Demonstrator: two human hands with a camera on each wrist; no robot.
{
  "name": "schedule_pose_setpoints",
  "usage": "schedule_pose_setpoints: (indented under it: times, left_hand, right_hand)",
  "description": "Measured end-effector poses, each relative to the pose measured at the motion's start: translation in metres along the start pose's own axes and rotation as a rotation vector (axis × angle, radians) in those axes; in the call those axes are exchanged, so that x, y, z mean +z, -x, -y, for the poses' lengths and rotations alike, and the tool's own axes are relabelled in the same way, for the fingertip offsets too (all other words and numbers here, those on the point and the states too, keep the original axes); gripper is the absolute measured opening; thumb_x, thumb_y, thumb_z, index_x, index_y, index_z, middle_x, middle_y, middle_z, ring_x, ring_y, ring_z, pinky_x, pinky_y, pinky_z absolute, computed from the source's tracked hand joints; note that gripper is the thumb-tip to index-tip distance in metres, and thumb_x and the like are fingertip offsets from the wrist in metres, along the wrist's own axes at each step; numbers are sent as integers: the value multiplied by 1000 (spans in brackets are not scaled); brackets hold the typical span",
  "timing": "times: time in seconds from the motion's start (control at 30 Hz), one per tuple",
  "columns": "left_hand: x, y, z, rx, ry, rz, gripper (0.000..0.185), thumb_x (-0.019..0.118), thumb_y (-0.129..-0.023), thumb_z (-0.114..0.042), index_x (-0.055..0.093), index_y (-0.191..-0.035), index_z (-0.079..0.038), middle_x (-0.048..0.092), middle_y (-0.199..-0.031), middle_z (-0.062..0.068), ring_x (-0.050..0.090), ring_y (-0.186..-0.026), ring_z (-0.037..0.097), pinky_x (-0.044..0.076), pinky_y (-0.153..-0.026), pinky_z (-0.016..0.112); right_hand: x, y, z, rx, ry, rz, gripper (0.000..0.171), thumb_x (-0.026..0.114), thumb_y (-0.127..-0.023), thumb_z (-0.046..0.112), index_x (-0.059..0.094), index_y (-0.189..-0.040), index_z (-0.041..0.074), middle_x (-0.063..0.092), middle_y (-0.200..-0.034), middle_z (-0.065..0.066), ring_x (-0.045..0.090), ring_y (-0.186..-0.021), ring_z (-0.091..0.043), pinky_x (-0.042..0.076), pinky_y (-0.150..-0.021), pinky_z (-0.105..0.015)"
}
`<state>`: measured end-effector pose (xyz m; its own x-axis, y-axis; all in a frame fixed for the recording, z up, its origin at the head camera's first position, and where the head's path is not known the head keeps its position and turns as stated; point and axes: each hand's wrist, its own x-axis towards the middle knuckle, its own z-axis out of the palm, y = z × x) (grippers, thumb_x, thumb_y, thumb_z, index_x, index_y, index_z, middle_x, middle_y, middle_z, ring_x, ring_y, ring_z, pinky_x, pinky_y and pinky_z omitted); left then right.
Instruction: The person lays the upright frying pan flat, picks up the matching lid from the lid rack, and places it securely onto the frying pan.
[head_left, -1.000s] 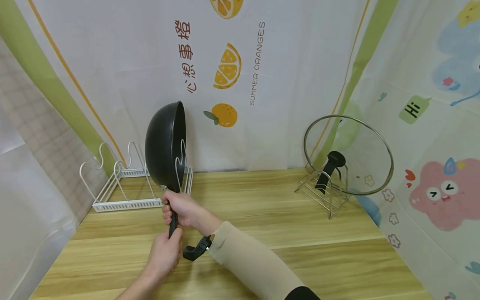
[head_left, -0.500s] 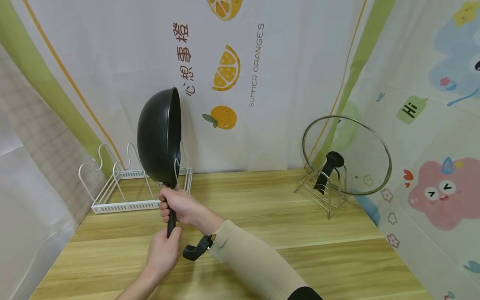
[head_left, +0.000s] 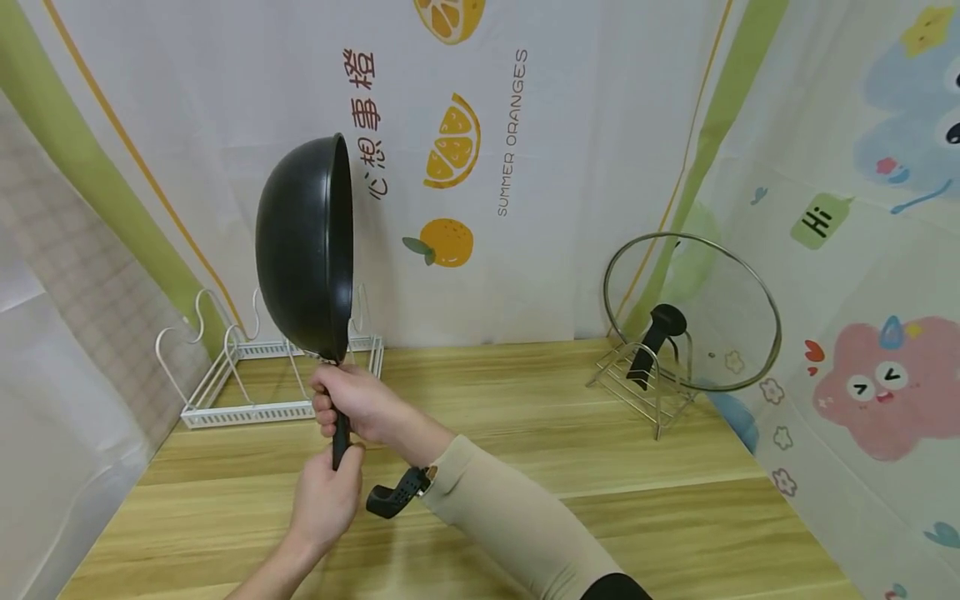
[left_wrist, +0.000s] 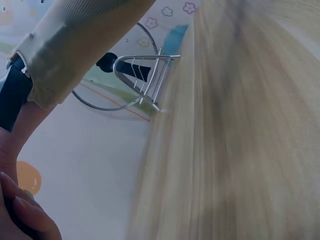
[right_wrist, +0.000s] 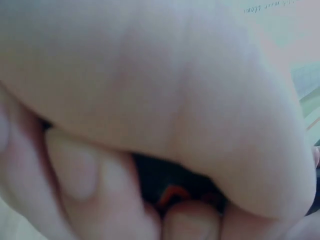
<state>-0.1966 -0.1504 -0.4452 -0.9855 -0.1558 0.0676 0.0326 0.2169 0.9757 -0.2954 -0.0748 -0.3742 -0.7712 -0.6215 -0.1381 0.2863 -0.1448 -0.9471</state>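
At far left the white wire rack [head_left: 247, 375] stands on the desk [head_left: 525, 433], and the black wok [head_left: 303, 246] hangs on edge in the air just above it. It looks stiff and top-heavy, with the weight out in the bowl, so you will want both hands on the handle [head_left: 340, 442]. Your left hand [head_left: 324, 504] wraps its lower end; your right hand [head_left: 360, 408] clenches it nearer the bowl. Well to the right, the glass lid [head_left: 693, 312] leans in its metal stand [head_left: 645, 392]; that one looks fragile.
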Motion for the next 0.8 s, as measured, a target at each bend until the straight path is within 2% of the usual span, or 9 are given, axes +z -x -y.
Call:
schedule_pose_setpoints:
  times: [0.3, 0.53, 0.8]
  left_hand:
    - [5, -1, -10, 112, -62, -67, 47, 55, -111, -16, 42, -66, -13, 36, -50, -11, 28, -41, 2, 25, -40, 22]
    - [10, -3, -15, 143, -35, -31, 49, 55, -112, -16, 43, -64, -10, 35, -50, -9, 28, -40, 2, 25, -40, 21]
    - [18, -6, -15, 148, -3, 7, 48, 56, -111, -13, 43, -64, -11, 35, -50, -8, 28, -40, 3, 25, -41, 21]
  right_hand:
    - [2, 12, 17, -70, 55, 15, 40, 50, -109, 15, 39, -71, 16, 36, -63, 6, 34, -52, -12, 33, -51, -26]
    - [0, 24, 26, -106, 91, 3, 38, 51, -111, 15, 41, -74, 15, 35, -63, 4, 36, -53, -14, 34, -52, -27]
    - [-9, 32, 28, -137, 107, -14, 36, 52, -111, 16, 43, -76, 15, 37, -63, 4, 37, -53, -14, 36, -52, -27]
